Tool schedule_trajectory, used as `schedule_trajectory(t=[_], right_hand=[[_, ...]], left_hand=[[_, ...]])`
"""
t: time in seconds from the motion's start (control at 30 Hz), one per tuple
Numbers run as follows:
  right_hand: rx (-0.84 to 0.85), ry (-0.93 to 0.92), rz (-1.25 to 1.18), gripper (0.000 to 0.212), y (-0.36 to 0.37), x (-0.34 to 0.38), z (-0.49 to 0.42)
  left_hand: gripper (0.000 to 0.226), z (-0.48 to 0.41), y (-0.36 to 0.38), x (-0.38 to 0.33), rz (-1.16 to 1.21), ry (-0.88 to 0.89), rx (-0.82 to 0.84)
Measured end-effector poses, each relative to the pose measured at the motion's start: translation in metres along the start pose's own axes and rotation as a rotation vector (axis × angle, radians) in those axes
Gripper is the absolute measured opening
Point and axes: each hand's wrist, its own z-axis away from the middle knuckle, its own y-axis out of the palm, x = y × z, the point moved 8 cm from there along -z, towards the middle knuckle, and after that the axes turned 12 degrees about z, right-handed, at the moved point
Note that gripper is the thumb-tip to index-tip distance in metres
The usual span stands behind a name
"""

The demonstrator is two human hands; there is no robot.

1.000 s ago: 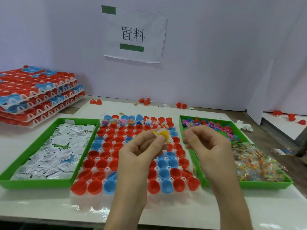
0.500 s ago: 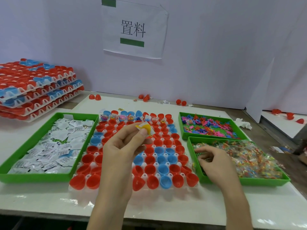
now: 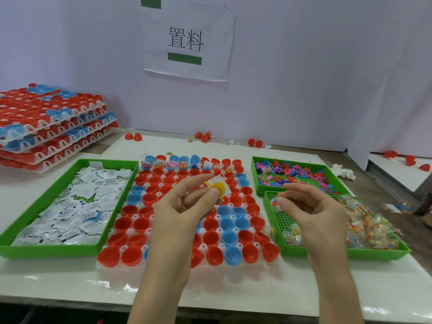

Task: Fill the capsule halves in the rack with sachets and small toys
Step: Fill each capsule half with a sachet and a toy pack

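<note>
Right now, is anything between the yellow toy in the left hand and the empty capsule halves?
Nothing visible: left hand holds the yellow toy over the rack, empty halves beyond; right hand pinches a packet aside.

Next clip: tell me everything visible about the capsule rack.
The rack is a white, plastic-looking grid lying flat on the tabletop, right of the green sachet tray. Its sockets hold red and blue capsule halves, mouths up. Only a row near the far edge shows contents; nearer halves look empty. The left hand hovers above, hiding part.
</note>
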Motion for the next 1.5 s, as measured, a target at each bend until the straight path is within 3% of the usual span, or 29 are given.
schedule_trajectory(t=[0.47, 0.67, 0.83, 0.97, 1.27, 1.5], right_hand=[[0.128, -0.048, -0.291, 0.023, 0.046, 0.066, 0.029], [0.206, -0.067, -0.238, 0.020, 0.053, 0.070, 0.032], [0.329, -0.099, -0.205, 0.029, 0.058, 0.076, 0.036], [0.316, -0.098, -0.189, 0.024, 0.058, 0.073, 0.035], [0.393, -0.119, -0.115, 0.027, 0.062, 0.068, 0.035], [0.692, -0.202, 0.093, 0.018, 0.068, 0.066, 0.037]], left_hand=[[0.028, 0.001, 0.013, 0.008, -0.184, -0.017, 0.102], [0.034, 0.000, 0.010, 0.004, -0.191, 0.001, 0.069], [0.044, 0.000, 0.006, 0.003, -0.201, 0.007, 0.053], [0.050, -0.001, 0.006, 0.005, -0.203, -0.005, 0.054], [0.034, -0.001, 0.007, -0.001, -0.279, 0.032, 0.113], [0.024, 0.001, 0.006, 0.000, -0.415, -0.072, 0.283]])
